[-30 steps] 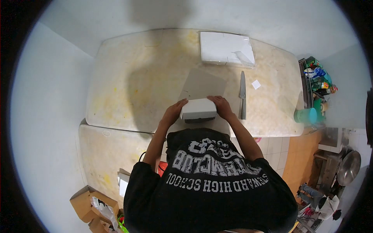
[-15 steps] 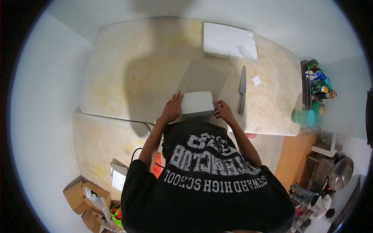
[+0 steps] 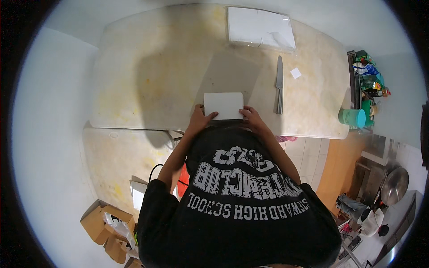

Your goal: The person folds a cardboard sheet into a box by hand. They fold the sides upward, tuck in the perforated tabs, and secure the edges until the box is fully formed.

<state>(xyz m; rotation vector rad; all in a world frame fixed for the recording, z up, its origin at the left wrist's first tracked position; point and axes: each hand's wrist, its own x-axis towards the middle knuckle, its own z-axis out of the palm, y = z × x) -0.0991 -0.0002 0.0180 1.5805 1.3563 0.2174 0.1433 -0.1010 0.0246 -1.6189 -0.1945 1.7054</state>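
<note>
A white rectangular box (image 3: pixel 223 105) is close in front of me at the near edge of the table, its plain top face toward me. My left hand (image 3: pixel 201 118) grips its left near corner, thumb on top and fingers along the side. At the right near corner my right hand (image 3: pixel 251 116) holds it the same way, thumb on the top face. Most of the fingers are hidden by the box. A knife (image 3: pixel 279 87) lies lengthwise on the table to the right, beside a small white square (image 3: pixel 296 73).
A flat white pack in clear wrapping (image 3: pixel 261 27) lies at the table's far side. A teal cup (image 3: pixel 353 118) stands at the right edge, near a rack of bottles and packets (image 3: pixel 370 76). Lower left, an open cardboard box (image 3: pixel 96 222) sits by a second table (image 3: pixel 120 156).
My fingers, spread beside the box before, now close on its near corners with thumbs on top. The box's near side face no longer shows. The table has shifted upward in view.
</note>
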